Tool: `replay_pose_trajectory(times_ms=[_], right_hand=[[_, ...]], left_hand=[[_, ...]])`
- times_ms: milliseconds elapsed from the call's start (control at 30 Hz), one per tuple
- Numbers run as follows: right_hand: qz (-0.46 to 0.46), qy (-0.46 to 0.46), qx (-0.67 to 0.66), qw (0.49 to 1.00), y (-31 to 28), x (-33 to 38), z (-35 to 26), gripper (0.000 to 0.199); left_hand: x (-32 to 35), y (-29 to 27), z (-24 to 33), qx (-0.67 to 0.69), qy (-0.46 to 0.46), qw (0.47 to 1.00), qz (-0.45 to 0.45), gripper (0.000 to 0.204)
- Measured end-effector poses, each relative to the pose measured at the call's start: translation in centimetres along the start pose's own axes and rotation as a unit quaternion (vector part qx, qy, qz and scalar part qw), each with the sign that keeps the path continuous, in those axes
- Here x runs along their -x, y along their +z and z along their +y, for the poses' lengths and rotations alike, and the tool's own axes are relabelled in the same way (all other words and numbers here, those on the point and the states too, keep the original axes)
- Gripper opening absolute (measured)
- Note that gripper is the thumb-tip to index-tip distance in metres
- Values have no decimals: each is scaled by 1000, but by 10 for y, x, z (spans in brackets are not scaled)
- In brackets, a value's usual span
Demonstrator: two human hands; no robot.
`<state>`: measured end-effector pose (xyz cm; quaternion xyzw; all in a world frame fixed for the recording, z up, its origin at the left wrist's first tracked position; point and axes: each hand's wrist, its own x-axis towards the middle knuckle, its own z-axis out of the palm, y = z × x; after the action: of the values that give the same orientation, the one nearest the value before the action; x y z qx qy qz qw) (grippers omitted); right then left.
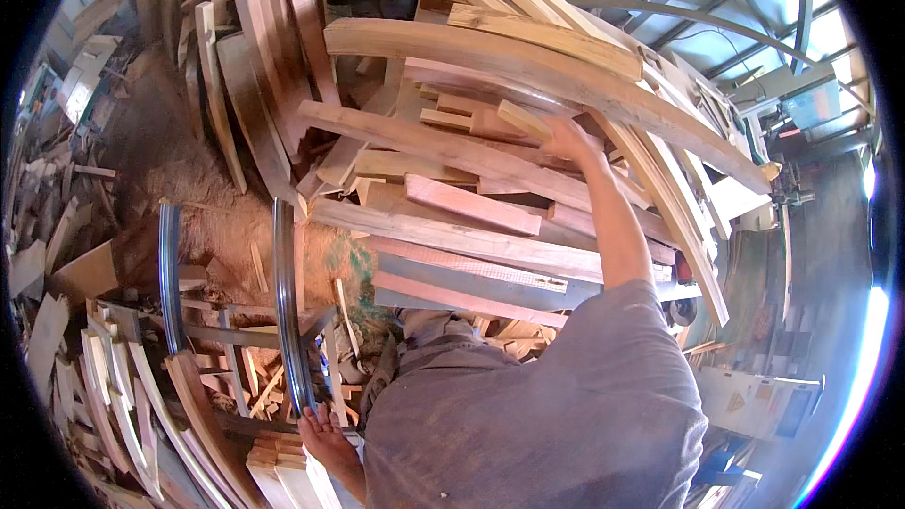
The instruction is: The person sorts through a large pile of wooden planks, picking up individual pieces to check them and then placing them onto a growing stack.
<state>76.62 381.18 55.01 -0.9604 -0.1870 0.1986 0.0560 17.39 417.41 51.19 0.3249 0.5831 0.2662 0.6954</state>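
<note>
My right hand (pixel 570 139) reaches out over a heap of timber and is closed on the end of a short light wood block (pixel 523 120). Under and around it lie long rough boards, among them a thick beam (pixel 528 61) just beyond the hand and a pinkish plank (pixel 434 144) nearer me. At the lower left, my left hand (pixel 327 435) is open with its fingers stretched out, by the near end of a shiny metal rail (pixel 286 292). Whether it touches the rail is hard to tell. A bundle of cut wood pieces (pixel 283 471) sits just below that hand.
A second metal rail (pixel 170 273) runs parallel on the left. Upright boards (pixel 264 57) lean at the far left, and more planks (pixel 123 396) stand at the near left. Sawdust (pixel 226 245) and offcuts cover the floor. A pale machine box (pixel 759 403) stands at right.
</note>
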Motion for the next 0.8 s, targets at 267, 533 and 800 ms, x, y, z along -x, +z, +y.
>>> replay_pose_trajectory(times_ms=[267, 533, 800], right_hand=[[183, -271, -16, 945, -71, 42, -203, 69], [110, -562, -186, 799, 13, 111, -428, 87], [-129, -655, -124, 734, 56, 140, -439, 89]], left_hand=[[-3, 156, 53, -120, 102, 967, -199, 48], [-14, 224, 50, -64, 46, 925, -371, 63], [-3, 127, 30, 242, 36, 953, -177, 57]])
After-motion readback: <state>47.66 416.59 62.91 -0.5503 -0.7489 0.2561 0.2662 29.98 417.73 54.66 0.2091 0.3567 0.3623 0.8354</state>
